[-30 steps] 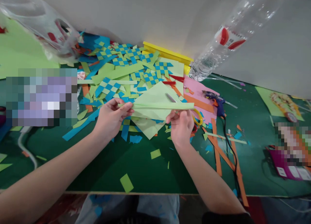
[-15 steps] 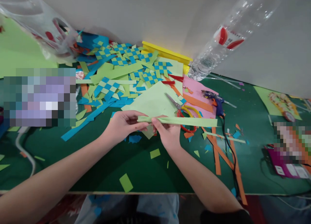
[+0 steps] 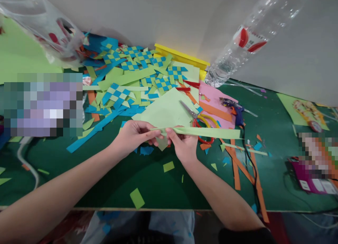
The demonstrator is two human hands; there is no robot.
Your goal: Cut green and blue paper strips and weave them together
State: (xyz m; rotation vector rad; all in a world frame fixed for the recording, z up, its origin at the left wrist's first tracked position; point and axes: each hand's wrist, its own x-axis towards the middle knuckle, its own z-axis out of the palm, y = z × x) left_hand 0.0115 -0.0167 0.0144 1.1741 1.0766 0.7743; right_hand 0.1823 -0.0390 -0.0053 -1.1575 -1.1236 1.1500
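A long light green paper strip (image 3: 211,132) is stretched level between my hands, above the near corner of a pale green paper sheet (image 3: 161,110). My left hand (image 3: 138,134) pinches its left end between thumb and fingers. Close beside it, my right hand (image 3: 183,141) grips the strip with the thumb on top, and the long free end points right. The strip looks folded lengthwise near the thumbs. Just behind my right hand lie scissors (image 3: 203,122) with red and yellow handles, their blades pointing up and left.
Woven blue-and-green paper pieces (image 3: 117,94) and loose strips pile up at the back. A plastic bottle (image 3: 227,60) leans by the wall. A blue glue gun (image 3: 237,115) rests on pink paper, its black cord (image 3: 250,163) running frontward. Orange strips (image 3: 235,170) lie at right.
My left fingers have shifted along the strip, covering more of its left end. The strip's free end has slid slightly right. My right hand has moved a little to the right.
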